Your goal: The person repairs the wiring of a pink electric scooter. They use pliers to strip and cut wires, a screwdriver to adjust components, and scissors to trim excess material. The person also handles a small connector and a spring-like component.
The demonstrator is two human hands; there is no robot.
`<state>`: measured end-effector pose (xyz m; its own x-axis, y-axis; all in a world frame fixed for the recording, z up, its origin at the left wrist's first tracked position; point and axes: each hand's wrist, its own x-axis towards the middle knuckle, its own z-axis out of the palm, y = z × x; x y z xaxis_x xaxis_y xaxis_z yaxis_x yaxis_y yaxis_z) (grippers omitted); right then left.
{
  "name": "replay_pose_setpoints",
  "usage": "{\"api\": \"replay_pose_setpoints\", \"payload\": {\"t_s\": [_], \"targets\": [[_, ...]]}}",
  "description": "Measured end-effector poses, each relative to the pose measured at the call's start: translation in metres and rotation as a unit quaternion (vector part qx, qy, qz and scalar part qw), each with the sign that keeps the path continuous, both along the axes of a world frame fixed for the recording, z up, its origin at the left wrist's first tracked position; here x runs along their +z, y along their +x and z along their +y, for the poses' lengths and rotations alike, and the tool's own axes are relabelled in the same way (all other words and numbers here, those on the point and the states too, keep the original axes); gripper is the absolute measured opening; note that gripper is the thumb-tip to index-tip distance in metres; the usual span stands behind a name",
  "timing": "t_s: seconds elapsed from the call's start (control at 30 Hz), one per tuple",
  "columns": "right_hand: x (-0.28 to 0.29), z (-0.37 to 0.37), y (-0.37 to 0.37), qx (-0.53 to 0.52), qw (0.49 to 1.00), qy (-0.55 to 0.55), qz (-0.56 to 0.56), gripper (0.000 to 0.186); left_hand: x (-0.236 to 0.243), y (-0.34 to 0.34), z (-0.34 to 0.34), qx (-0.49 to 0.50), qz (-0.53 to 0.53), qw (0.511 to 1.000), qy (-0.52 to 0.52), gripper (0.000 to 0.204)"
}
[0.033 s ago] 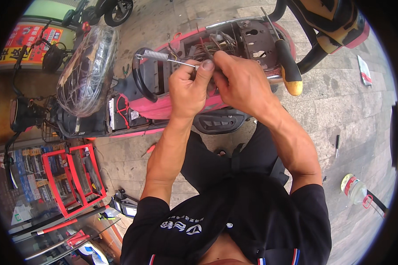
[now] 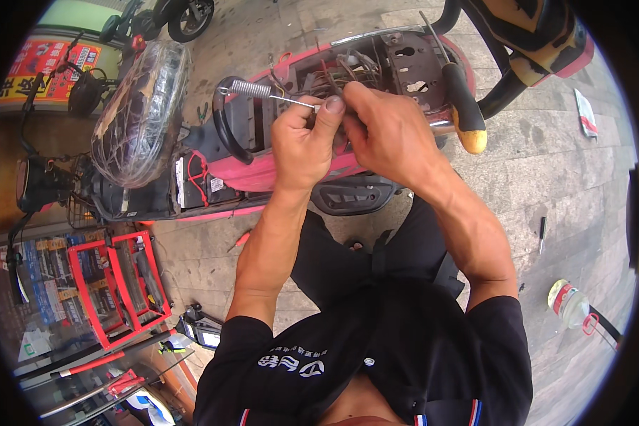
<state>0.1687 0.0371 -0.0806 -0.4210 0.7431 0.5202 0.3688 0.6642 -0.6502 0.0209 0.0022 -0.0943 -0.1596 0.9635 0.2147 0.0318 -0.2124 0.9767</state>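
Note:
My left hand [image 2: 305, 145] is closed, thumb against fingers, on the straight wire end of a coil spring [image 2: 250, 89]. The spring's coiled part sticks out to the left, its far end beside a black curved bar [image 2: 224, 117]. My right hand [image 2: 390, 131] is closed close to my left fingertips; what its curled fingers hold is hidden. Both hands are above the open body of a pink scooter [image 2: 252, 174], in front of a tangle of wires [image 2: 344, 67]. To their right, a screwdriver with a black and yellow handle [image 2: 465, 106] rests across the scooter's rear.
A plastic-wrapped bundle [image 2: 145, 113] leans over the scooter's front at left. A red metal frame [image 2: 110, 287] stands at lower left. On the paving at right are a plastic bottle [image 2: 569, 302], a small black-handled tool [image 2: 542, 231] and a white packet [image 2: 585, 113].

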Motion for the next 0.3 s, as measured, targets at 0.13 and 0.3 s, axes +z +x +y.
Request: {"api": "replay_pose_setpoints", "payload": {"t_s": [0.13,0.3], "targets": [[-0.001,0.001,0.000,0.004,1.000,-0.007,0.013,0.015,0.000,-0.003,0.002,-0.012,0.012,1.000,0.000,0.029],[-0.001,0.005,0.007,0.044,0.999,-0.007,0.030,0.021,0.008,-0.012,0.003,-0.058,-0.032,0.996,-0.065,0.032]]}}
